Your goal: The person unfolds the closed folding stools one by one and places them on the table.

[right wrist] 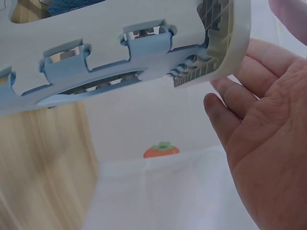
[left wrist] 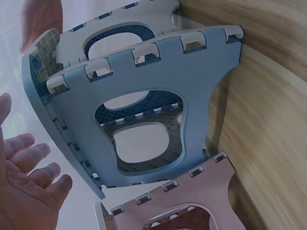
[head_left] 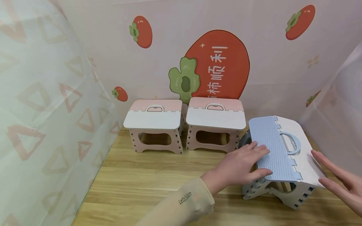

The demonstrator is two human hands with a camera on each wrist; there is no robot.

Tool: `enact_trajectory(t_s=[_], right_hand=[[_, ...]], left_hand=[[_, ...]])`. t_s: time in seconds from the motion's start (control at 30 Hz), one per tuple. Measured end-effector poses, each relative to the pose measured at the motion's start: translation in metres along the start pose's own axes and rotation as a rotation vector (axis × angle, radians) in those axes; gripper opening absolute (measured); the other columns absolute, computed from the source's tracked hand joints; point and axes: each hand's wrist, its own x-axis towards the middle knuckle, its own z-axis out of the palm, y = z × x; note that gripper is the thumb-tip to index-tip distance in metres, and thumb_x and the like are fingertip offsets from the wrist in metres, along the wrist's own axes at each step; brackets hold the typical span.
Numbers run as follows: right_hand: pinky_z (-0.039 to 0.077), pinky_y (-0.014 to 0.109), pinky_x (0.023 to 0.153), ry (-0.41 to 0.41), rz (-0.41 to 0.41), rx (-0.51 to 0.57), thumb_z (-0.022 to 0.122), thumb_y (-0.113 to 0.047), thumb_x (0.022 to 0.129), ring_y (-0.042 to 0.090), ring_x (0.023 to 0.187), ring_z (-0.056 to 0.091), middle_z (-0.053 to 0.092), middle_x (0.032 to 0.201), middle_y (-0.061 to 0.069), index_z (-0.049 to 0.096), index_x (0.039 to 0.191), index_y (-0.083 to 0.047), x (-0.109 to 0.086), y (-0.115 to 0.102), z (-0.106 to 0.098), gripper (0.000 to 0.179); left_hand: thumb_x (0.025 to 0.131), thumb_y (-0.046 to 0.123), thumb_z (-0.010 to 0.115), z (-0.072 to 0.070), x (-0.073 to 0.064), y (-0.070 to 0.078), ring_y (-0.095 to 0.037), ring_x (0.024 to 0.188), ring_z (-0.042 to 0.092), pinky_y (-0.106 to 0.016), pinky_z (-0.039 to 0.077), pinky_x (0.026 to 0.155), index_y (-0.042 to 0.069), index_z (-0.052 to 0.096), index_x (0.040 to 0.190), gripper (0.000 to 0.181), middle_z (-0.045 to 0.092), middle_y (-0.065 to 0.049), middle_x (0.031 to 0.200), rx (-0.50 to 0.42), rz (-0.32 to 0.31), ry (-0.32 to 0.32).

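Note:
A blue and white folding step stool (head_left: 271, 141) stands at the right of the wooden table, its top slightly bent along the toothed seam beside the blue carry handle (head_left: 295, 144). My left hand (head_left: 240, 161) lies spread over the blue half, fingers straight. At the white half's outer edge is my right hand (head_left: 339, 182), with fingers extended; in the right wrist view its fingers (right wrist: 259, 81) are right at the rim. From the left wrist view, the stool's blue leg panel (left wrist: 144, 110) is spread apart from the white one (left wrist: 120, 33).
Two pink and white folding stools (head_left: 154, 119) (head_left: 216, 117) stand side by side at the back of the wooden table (head_left: 135, 182), left of the blue one. A backdrop (head_left: 268, 69) with printed persimmons rises behind, and patterned sheets (head_left: 56, 110) enclose the sides.

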Motion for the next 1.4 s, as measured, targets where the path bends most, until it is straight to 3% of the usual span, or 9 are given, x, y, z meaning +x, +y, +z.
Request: enact_trajectory(t_s=[0.43,0.63,0.7,0.77,0.87,0.97,1.1,1.23,1.4], right_hand=[[-0.002,-0.001,0.106,-0.05,0.097,-0.199,0.07,-0.023,0.098,-0.031,0.127,0.005,0.007,0.156,-0.042,0.026,0.163,-0.032,0.019,-0.009,-0.007,0.078],[-0.001,-0.007,0.089,-0.058,0.107,-0.195,0.073,-0.027,0.097,-0.033,0.122,0.007,0.005,0.157,-0.042,0.026,0.163,-0.034,0.028,-0.006,-0.007,0.081],[0.004,0.008,0.117,-0.075,0.121,-0.193,0.073,-0.028,0.097,-0.015,0.143,0.007,0.006,0.162,-0.033,0.024,0.163,-0.035,0.03,-0.006,-0.006,0.082],[0.012,0.047,0.127,-0.116,0.156,-0.184,0.071,-0.032,0.098,0.018,0.156,0.009,0.006,0.169,-0.017,0.019,0.164,-0.036,0.033,-0.005,-0.004,0.084],[0.023,0.083,0.097,-0.184,0.204,-0.161,0.066,-0.035,0.1,0.065,0.143,0.018,0.003,0.171,0.009,0.01,0.164,-0.037,0.037,-0.004,-0.003,0.085],[0.005,0.06,0.124,-0.193,0.181,-0.147,0.065,-0.033,0.101,0.03,0.156,0.004,0.002,0.172,0.003,0.011,0.164,-0.035,0.039,-0.003,-0.002,0.083],[-0.003,0.023,0.12,-0.174,0.11,-0.168,0.065,-0.028,0.101,-0.026,0.13,-0.001,-0.001,0.169,-0.021,0.016,0.165,-0.027,0.042,-0.001,-0.001,0.081],[0.018,0.065,0.108,-0.19,0.1,-0.183,0.066,-0.028,0.1,-0.03,0.125,-0.002,-0.004,0.166,-0.028,0.016,0.165,-0.021,0.045,-0.002,-0.002,0.082],[0.027,0.07,0.093,-0.208,0.119,-0.202,0.068,-0.031,0.099,-0.002,0.148,-0.002,-0.005,0.166,-0.026,0.015,0.165,-0.021,0.047,-0.004,-0.003,0.085]], left_hand=[[0.101,0.066,0.043,0.003,0.021,0.004,-0.007,0.155,0.02,-0.019,0.021,0.123,0.026,0.037,0.159,0.071,0.033,0.011,0.164,0.057,-0.023,-0.1],[0.1,0.069,0.04,0.006,0.031,0.003,-0.007,0.156,0.014,-0.019,0.011,0.124,0.027,0.031,0.162,0.075,0.027,0.012,0.167,0.106,-0.042,-0.165],[0.1,0.071,0.038,0.007,0.034,0.003,-0.007,0.156,0.011,-0.018,0.007,0.124,0.028,0.029,0.162,0.076,0.024,0.012,0.168,0.129,-0.047,-0.186],[0.099,0.073,0.037,0.008,0.038,0.002,-0.006,0.157,0.007,-0.018,0.003,0.124,0.029,0.025,0.163,0.079,0.02,0.013,0.169,0.143,-0.051,-0.207],[0.097,0.077,0.035,0.009,0.043,0.002,-0.006,0.157,0.0,-0.02,0.0,0.125,0.031,0.018,0.164,0.083,0.01,0.014,0.17,0.158,-0.068,-0.25],[0.094,0.08,0.033,0.009,0.048,0.001,-0.007,0.156,-0.004,-0.022,-0.001,0.125,0.033,0.011,0.165,0.088,0.002,0.015,0.17,0.169,-0.088,-0.289],[0.092,0.083,0.032,0.009,0.052,0.001,-0.007,0.156,-0.005,-0.024,0.0,0.126,0.033,0.007,0.165,0.091,-0.002,0.015,0.17,0.181,-0.111,-0.314],[0.091,0.084,0.033,0.01,0.053,0.0,-0.006,0.156,-0.005,-0.023,0.0,0.126,0.035,0.006,0.164,0.092,-0.002,0.016,0.17,0.183,-0.12,-0.323],[0.091,0.085,0.032,0.01,0.054,0.0,-0.005,0.156,-0.005,-0.022,0.0,0.126,0.035,0.006,0.164,0.092,-0.002,0.017,0.17,0.194,-0.124,-0.329]])
